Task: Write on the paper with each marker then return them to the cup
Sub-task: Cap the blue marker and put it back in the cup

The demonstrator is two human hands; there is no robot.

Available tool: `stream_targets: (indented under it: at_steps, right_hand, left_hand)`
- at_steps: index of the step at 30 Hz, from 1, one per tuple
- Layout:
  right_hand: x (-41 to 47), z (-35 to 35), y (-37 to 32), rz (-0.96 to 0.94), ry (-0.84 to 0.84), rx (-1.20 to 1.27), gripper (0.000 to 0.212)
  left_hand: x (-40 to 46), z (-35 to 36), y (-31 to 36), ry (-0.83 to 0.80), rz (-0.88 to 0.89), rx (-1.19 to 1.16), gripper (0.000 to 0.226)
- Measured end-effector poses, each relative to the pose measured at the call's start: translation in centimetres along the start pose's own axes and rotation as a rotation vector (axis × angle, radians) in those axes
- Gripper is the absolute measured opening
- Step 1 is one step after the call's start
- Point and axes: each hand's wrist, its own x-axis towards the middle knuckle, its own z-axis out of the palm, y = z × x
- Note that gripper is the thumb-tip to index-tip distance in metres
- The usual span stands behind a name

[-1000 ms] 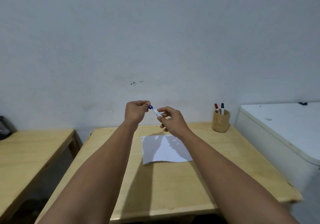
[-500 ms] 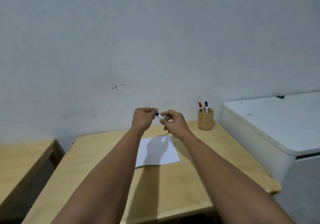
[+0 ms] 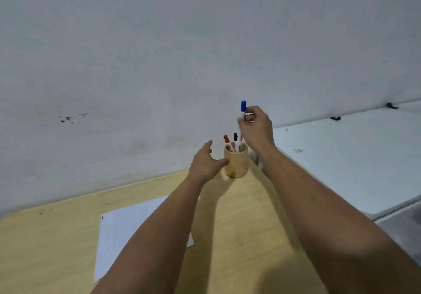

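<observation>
- My right hand (image 3: pixel 257 129) pinches a white marker with a blue cap (image 3: pixel 242 109) near its top, fingertips closed on the barrel; the marker stands upright, cap up, its lower end down at the mouth of the round light-wood cup (image 3: pixel 236 164).
- I cannot tell whether that lower end touches the cup's bottom — the rim hides it.
- In the cup stand a red-capped marker (image 3: pixel 226 139) and a black-capped marker (image 3: pixel 235 137), both cap up, just left of the blue one.
- My left hand (image 3: pixel 206 164) is spread and holds nothing; its thumb lies against the cup's left wall, fingers reaching behind that side.
- The cup sits near the far right corner of the pale wooden table (image 3: pixel 246 225), close to the grey wall (image 3: pixel 205 43).
- A white sheet of paper (image 3: pixel 127 230) lies flat on the table, nearer me and to the left — partly under my left forearm, with a small blue mark at its far left corner.
- A white flat-topped cabinet (image 3: pixel 341 157) stands to the right of the table.
</observation>
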Motion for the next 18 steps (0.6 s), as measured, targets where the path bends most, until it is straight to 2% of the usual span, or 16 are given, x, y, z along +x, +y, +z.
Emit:
stream_targets:
  at_steps: [6, 8, 10, 12, 14, 18]
  right_hand:
    - [1.0, 1.6, 3.1, 0.049, -0.155, -0.201, 0.029]
    - [0.9, 2.1, 3.9, 0.051, -0.204, -0.249, 0.038]
    - [0.8, 2.8, 4.6, -0.023, -0.208, -0.330, 0.044]
    - [0.6, 3.5, 5.2, -0.164, -0.181, -0.464, 0.043]
    - [0.7, 4.1, 5.6, -0.257, -0.151, -0.602, 0.037]
    - [1.0, 4.2, 6.2, -0.159, -0.247, -0.787, 0.032]
  left_hand:
    - [3.7, 4.3, -1.5, -0.067, -0.040, -0.038, 0.113]
    - [4.0, 5.2, -1.8, -0.074, -0.021, -0.063, 0.105]
    - [4.1, 5.9, -2.2, -0.060, 0.006, -0.076, 0.090]
    - [4.1, 6.2, -2.4, -0.042, 0.014, -0.086, 0.088]
    - [4.1, 6.2, -2.5, -0.026, 0.021, -0.082, 0.099]
    - [3.8, 6.0, -2.2, -0.022, 0.021, -0.051, 0.107]
